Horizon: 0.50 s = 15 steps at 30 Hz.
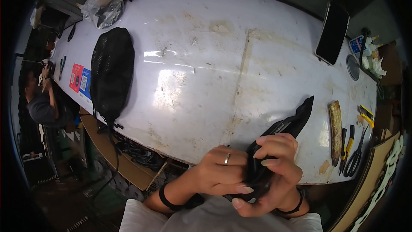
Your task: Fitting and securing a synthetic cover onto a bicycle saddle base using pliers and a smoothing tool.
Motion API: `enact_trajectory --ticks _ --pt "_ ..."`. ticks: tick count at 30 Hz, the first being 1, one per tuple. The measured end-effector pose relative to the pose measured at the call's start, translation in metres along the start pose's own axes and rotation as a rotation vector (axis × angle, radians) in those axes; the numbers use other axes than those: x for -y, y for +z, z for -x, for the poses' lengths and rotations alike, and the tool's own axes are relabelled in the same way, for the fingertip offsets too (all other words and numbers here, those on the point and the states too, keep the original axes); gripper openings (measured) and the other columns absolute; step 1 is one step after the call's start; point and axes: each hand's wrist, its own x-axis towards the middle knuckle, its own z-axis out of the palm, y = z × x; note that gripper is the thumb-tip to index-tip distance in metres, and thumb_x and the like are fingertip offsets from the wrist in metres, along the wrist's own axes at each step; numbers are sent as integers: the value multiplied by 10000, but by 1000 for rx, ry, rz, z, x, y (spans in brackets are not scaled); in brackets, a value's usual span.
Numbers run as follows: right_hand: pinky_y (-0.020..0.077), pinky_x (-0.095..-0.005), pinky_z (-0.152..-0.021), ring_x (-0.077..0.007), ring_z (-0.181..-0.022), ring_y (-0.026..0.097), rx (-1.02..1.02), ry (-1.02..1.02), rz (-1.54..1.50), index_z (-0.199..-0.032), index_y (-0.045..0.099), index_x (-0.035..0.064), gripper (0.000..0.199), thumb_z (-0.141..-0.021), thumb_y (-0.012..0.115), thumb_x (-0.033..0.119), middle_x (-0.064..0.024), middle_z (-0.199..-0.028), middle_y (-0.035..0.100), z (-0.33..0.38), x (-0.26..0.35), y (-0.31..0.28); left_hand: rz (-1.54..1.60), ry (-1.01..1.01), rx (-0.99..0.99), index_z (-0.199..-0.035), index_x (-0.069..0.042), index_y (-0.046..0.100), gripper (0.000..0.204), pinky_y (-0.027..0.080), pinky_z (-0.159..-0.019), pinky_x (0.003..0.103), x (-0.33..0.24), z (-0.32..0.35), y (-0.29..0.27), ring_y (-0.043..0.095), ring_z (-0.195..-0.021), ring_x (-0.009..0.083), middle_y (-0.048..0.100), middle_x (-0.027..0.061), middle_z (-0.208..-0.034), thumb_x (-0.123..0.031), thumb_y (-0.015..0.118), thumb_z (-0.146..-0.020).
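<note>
A long, soft black piece with a tapering end (300,115) is held over the table's near edge, in front of my body. Its tip points away to the right, and a small light mark shows on its side. My left hand (221,171), with a ring on one finger, is closed on the piece from the left, thumb pressed along its lower part. Curled round the other side are the fingers of my right hand (278,169), thumb low near the bottom end. My fingers hide much of the piece, so its exact kind cannot be made out.
On the white table (193,90) lie a black mesh bag (112,68), a phone (332,33), a brownish curved stick (335,133), scissors (352,161) and a yellow cutter (366,115). An open cardboard box (152,179) stands below the edge. Another person (45,105) works at far left.
</note>
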Motion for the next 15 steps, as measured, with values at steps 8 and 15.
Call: enact_trajectory --ticks 8,15 --pt "415 -540 -1006 -356 -1085 650 16 -46 8 -1424 506 84 826 -770 891 411 -130 -1164 663 6 -7 -6 401 -445 -157 -894 -31 623 222 407 -583 383 -29 5 13 523 -651 260 567 91 -827 -143 771 -1015" --pt "426 -533 -1020 -347 -1087 648 18 -57 78 -1491 414 65 891 -851 787 560 -225 -1289 676 16 -11 -6 -136 -190 85 -1040 -51 708 190 525 -635 348 -20 -19 -12 651 -764 226 667 82 -958 -147 844 -948"
